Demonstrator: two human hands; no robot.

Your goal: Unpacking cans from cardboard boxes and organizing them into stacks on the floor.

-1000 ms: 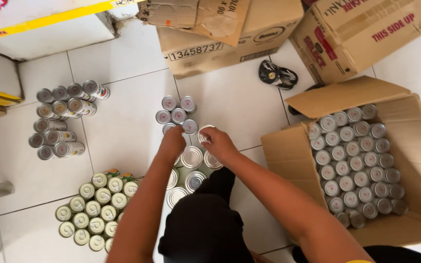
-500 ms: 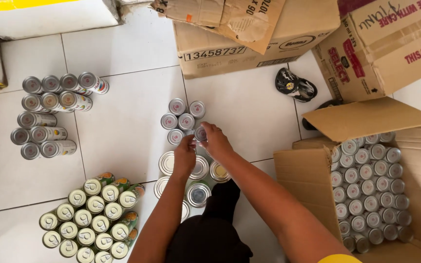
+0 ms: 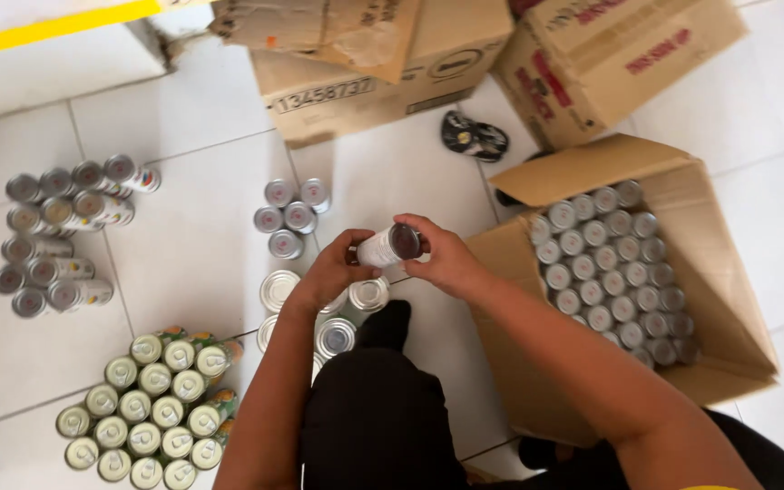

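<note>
Left hand point(image 3: 330, 272) and right hand point(image 3: 442, 256) both grip one can point(image 3: 387, 245), held sideways. It's above the larger cans point(image 3: 338, 313) on the floor point(image 3: 192, 254), beside the open box point(image 3: 682, 308).

White tiled floor point(image 3: 192, 263) bears can clusters point(image 3: 149, 408), cardboard boxes point(image 3: 628, 272), black tape point(image 3: 474, 138)

Both hands meet at centre frame
Left hand point(image 3: 331, 269) curls at nine o'clock, right hand point(image 3: 442, 254) at three (fingers closed), forearms reaching from six.
</note>
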